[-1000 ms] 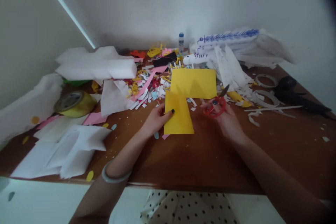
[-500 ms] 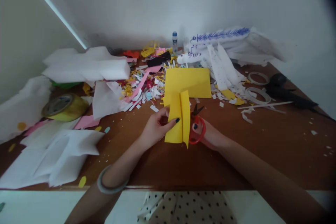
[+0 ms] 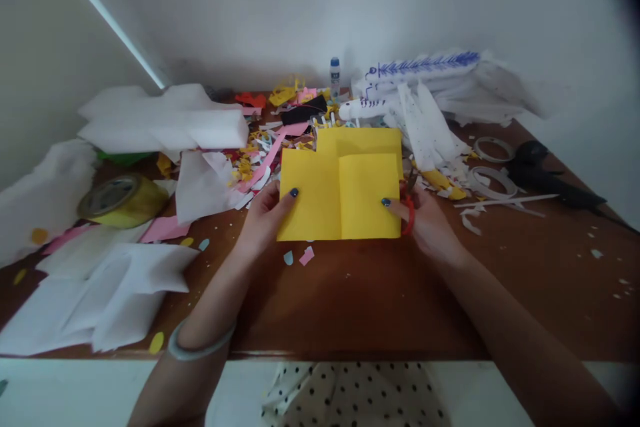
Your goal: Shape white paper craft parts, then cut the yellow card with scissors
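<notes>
A yellow sheet of paper (image 3: pixel 313 197) is spread between my two hands, with a crease running down near its middle. My left hand (image 3: pixel 259 219) pinches the left edge, thumb in front and fingers behind. My right hand (image 3: pixel 431 223) grips the right edge the same way. Red-handled scissors (image 3: pixel 411 215) also hang in my right hand, their dark blades pointing away from me; the fingers behind the paper are hidden. Beyond the held sheet lies another yellow sheet (image 3: pixel 365 140), partly covered by it in view.
Paper scraps (image 3: pixel 260 153) pile up at the back, near a glue bottle (image 3: pixel 335 77). To the left are a tape roll (image 3: pixel 145 203), white foam (image 3: pixel 165 127) and folded white sheets (image 3: pixel 130 300). A black glue gun (image 3: pixel 550 180) and tape rings (image 3: pixel 493 181) lie right.
The folded yellow paper has been opened out flat. My hands have moved apart, and my right hand now grips the paper's right edge while keeping the scissors.
</notes>
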`<act>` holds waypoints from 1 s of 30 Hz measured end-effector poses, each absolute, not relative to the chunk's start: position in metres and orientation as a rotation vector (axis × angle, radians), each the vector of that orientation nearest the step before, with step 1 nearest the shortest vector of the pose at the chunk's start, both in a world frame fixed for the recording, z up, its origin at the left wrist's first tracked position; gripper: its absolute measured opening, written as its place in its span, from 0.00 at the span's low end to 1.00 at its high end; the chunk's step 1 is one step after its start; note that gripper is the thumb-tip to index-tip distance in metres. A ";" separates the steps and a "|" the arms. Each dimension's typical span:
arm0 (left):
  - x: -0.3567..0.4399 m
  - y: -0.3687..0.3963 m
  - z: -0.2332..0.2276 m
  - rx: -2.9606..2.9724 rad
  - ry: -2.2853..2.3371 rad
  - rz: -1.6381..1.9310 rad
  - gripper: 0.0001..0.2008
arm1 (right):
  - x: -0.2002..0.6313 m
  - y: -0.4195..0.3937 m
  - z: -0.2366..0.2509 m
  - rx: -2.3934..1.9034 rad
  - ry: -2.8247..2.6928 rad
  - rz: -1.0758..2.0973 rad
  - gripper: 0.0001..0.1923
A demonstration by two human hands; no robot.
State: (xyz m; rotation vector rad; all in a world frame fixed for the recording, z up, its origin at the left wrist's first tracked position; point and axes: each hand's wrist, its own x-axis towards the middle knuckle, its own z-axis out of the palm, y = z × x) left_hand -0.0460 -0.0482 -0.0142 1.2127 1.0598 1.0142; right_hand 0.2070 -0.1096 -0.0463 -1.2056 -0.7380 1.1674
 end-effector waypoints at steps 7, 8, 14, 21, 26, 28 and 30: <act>-0.047 -0.045 -0.017 1.140 0.991 0.736 0.21 | 0.213 -0.108 -0.045 -1.221 -0.770 1.006 0.22; -0.046 -0.046 -0.018 1.153 0.979 0.710 0.23 | 0.212 -0.108 -0.044 -1.195 -0.747 1.009 0.22; -0.047 -0.049 -0.026 1.289 0.966 0.551 0.23 | 0.208 -0.109 -0.038 -1.103 -0.566 1.177 0.19; -0.042 -0.059 -0.033 1.390 0.979 0.371 0.23 | 0.195 -0.113 -0.041 -1.092 -0.550 1.334 0.18; -0.034 -0.060 -0.036 1.389 1.024 0.450 0.24 | 0.194 -0.113 -0.049 -1.117 -0.593 1.407 0.16; -0.035 -0.058 -0.034 1.386 1.065 0.585 0.24 | 0.197 -0.112 -0.050 -1.163 -0.584 1.398 0.15; -0.037 -0.055 -0.031 1.405 1.129 0.747 0.24 | 0.200 -0.112 -0.049 -1.193 -0.541 1.363 0.13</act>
